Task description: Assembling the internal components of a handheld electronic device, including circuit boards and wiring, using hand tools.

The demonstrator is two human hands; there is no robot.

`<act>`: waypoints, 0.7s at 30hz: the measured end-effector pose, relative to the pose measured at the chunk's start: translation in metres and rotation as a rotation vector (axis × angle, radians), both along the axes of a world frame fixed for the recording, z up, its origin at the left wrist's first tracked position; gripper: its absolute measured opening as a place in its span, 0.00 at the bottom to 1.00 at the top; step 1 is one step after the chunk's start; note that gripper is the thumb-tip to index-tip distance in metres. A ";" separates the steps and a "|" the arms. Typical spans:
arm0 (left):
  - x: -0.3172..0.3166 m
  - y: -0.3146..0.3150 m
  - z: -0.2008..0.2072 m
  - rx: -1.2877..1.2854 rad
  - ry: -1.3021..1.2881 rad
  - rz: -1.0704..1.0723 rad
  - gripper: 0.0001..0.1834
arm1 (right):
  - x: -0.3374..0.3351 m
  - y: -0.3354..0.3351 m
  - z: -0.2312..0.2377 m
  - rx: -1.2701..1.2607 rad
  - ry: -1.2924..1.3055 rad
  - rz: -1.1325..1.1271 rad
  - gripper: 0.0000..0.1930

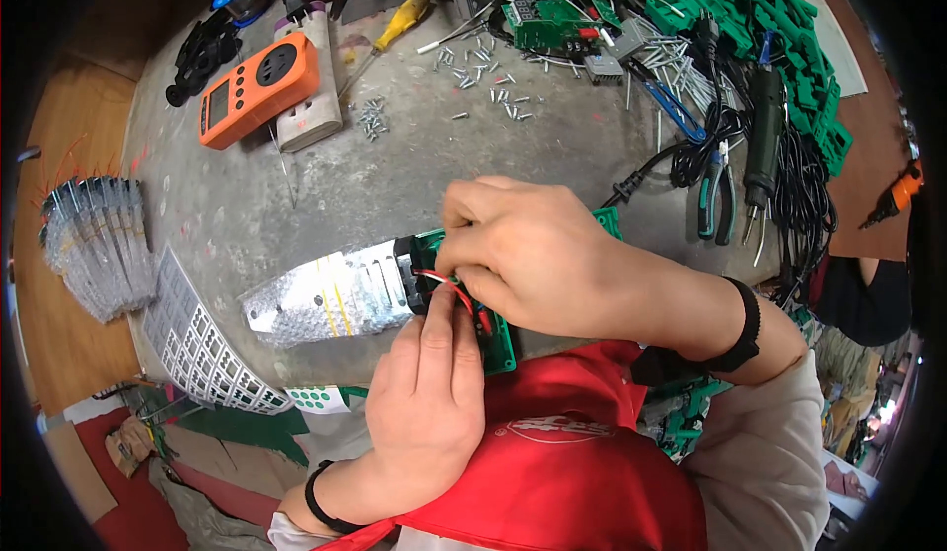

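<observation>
Below the middle of the view, a green plastic housing [502, 349] lies on the bench with red and white wires [460, 293] inside. From its left side extends a silvery part [330, 293] in bubble wrap with yellow bands, joined by a black end piece [407, 270]. My left hand [426, 388] grips the housing's near side, its fingers straight, together and pressed down beside the wires; the thumb is hidden. Over the housing's far side, my right hand [533, 255] is closed with bent fingers in a pinch. What sits between those fingertips is hidden.
Loose screws [483, 63] lie beyond my hands. An orange meter [258, 87] sits on a power strip [311, 122] at the far left, near a yellow screwdriver [400, 23]. Pliers [717, 196], an electric screwdriver [764, 137] and black cables [804, 206] are at right; green housings [779, 48] pile behind.
</observation>
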State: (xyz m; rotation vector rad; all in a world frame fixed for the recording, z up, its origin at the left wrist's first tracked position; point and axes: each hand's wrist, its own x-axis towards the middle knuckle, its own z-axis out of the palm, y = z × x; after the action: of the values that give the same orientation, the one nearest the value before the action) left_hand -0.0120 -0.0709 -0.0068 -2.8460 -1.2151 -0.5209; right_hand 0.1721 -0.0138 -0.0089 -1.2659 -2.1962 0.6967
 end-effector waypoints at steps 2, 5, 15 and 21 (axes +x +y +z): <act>0.003 0.000 0.002 -0.013 0.035 -0.002 0.19 | -0.001 0.001 0.001 -0.026 -0.007 -0.046 0.04; 0.006 0.003 0.004 -0.083 0.081 -0.008 0.18 | -0.002 0.006 -0.001 0.046 0.054 -0.028 0.06; 0.003 0.002 0.002 -0.014 0.061 -0.013 0.17 | -0.001 0.003 -0.005 0.204 -0.106 0.110 0.08; 0.009 0.004 0.013 0.062 0.315 -0.104 0.17 | 0.008 0.004 -0.010 0.180 0.011 0.115 0.08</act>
State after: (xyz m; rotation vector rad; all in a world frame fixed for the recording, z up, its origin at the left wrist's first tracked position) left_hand -0.0032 -0.0670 0.0061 -2.8083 -0.9844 -0.1002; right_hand 0.1797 -0.0093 -0.0192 -1.0506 -2.2798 0.5335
